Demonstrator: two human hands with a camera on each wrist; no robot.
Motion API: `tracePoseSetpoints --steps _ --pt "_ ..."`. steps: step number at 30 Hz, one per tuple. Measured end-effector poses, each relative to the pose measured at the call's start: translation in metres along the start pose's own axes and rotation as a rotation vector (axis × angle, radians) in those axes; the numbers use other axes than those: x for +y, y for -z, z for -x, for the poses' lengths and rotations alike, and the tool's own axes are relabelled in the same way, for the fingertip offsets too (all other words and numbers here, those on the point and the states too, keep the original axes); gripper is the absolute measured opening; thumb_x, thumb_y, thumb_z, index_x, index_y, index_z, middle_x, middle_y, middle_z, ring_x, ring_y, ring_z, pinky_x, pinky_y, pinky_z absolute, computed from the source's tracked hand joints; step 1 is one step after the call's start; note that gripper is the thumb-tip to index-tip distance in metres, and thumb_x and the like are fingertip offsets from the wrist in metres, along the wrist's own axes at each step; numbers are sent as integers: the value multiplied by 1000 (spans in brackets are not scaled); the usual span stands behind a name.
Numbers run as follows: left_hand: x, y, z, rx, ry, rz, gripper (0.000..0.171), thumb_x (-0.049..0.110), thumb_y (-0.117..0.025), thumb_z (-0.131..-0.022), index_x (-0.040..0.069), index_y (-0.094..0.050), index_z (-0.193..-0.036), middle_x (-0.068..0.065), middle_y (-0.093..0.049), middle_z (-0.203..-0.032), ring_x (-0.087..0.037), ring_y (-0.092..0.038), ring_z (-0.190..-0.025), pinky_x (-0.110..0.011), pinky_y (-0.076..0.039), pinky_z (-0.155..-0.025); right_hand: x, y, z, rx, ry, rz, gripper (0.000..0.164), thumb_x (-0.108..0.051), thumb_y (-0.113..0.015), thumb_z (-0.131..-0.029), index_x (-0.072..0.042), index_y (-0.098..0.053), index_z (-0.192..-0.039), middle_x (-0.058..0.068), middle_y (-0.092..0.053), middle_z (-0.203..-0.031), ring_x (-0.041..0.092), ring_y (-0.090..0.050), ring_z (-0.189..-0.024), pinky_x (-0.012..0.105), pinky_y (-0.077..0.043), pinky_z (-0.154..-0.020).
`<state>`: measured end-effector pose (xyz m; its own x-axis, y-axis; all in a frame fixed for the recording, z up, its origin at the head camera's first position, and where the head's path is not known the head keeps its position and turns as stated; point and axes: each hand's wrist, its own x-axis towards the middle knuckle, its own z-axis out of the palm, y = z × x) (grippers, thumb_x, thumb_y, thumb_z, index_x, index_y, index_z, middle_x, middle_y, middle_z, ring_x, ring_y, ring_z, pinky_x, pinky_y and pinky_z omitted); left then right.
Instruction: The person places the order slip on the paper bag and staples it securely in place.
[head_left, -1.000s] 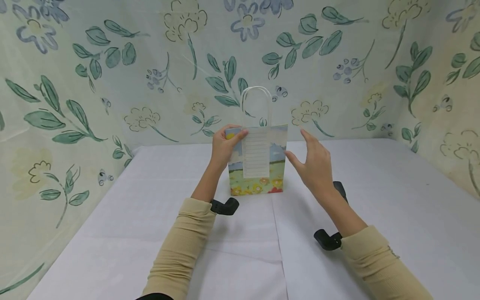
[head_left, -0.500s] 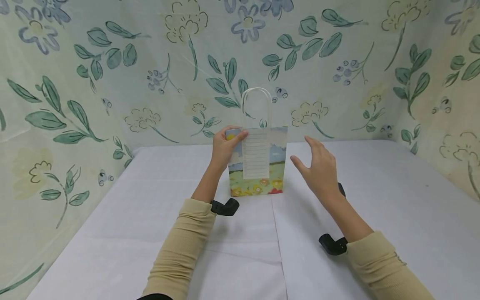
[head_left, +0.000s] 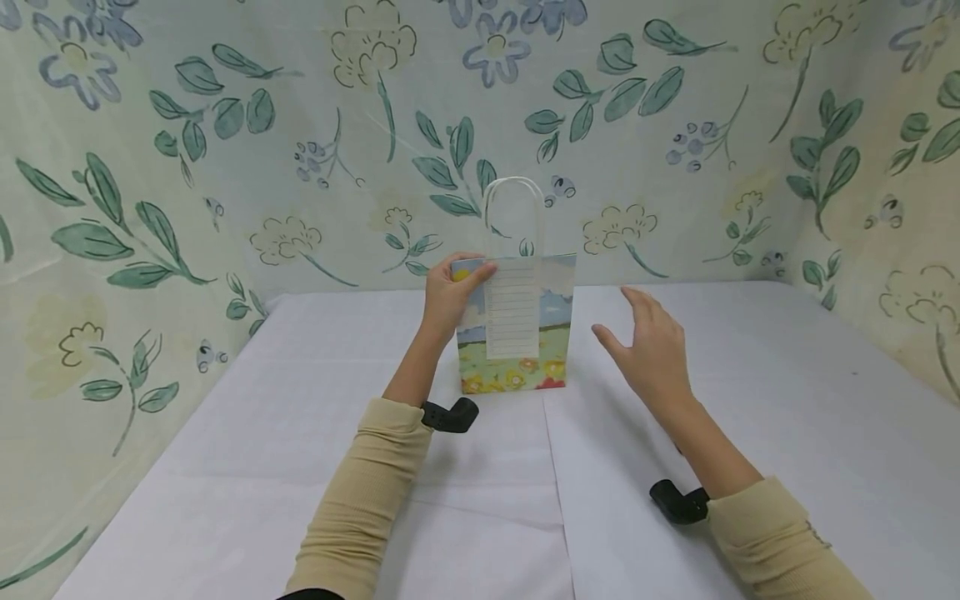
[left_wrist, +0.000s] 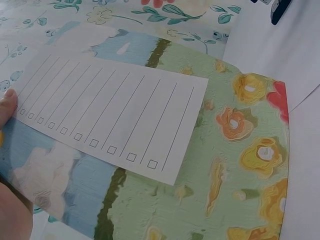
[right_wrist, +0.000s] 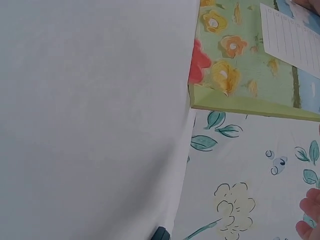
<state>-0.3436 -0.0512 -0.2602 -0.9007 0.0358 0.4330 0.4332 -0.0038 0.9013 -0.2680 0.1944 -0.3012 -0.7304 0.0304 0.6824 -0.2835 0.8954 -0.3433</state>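
A paper gift bag (head_left: 555,333) painted with sky, meadow and flowers stands upright on the white table, its pale handles (head_left: 514,179) rising above the rim. Over its front lies a lined paper slip (head_left: 512,308); small checkboxes run along one edge of this slip (left_wrist: 110,115) in the left wrist view. My left hand (head_left: 446,293) pinches the bag's upper left edge, thumb in front at the slip's corner. To the right of the bag and apart from it, my right hand (head_left: 654,354) hovers with thumb and fingers spread, holding nothing. In the right wrist view, fingertips (right_wrist: 311,212) appear at the right edge.
A white cloth (head_left: 262,417) with creases covers the table. Floral curtains (head_left: 300,150) hang behind and along both sides. Dark camera mounts (head_left: 452,414) are strapped to both wrists.
My right hand has drawn back from the bag's right edge, moving right and toward me. The left hand and the bag have stayed in place.
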Motion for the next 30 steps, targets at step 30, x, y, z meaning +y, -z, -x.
tracePoseSetpoints --steps 30 --pt "-2 0 0 -4 14 22 28 27 -71 -78 8 -64 -97 -1 -71 -85 -11 -66 -72 -23 -52 -65 26 21 8 -270 -205 205 72 -36 -60 -84 5 -31 -136 31 -32 -136 47 -32 -123 64 -24 -97"
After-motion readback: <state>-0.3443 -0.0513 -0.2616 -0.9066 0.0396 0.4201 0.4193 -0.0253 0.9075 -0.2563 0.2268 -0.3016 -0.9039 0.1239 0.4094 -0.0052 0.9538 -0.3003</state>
